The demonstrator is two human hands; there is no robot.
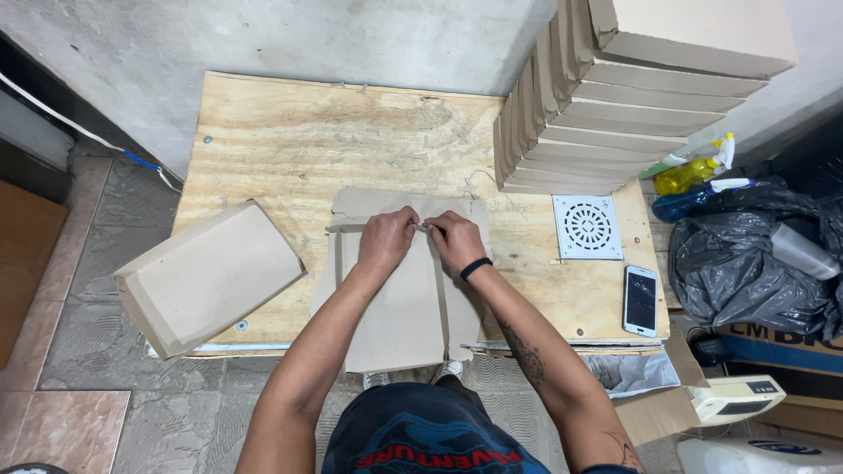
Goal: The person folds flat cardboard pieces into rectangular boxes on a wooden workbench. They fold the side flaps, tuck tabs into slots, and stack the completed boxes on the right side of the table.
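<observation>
While a flat cardboard sheet [399, 298] lies beneath both wrists, the left hand [385, 239] and right hand [455, 240] pinch its far fold, fingers closed.

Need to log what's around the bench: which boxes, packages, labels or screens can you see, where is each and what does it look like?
Flat cardboard blank: bench centre, under left hand and right hand; brown.
Folded box: bench left; shallow, brown.
Stack of folded boxes: back right; leaning.
Phone: bench right; white, dark screen.
Printed carton: floor right; blue band.
</observation>
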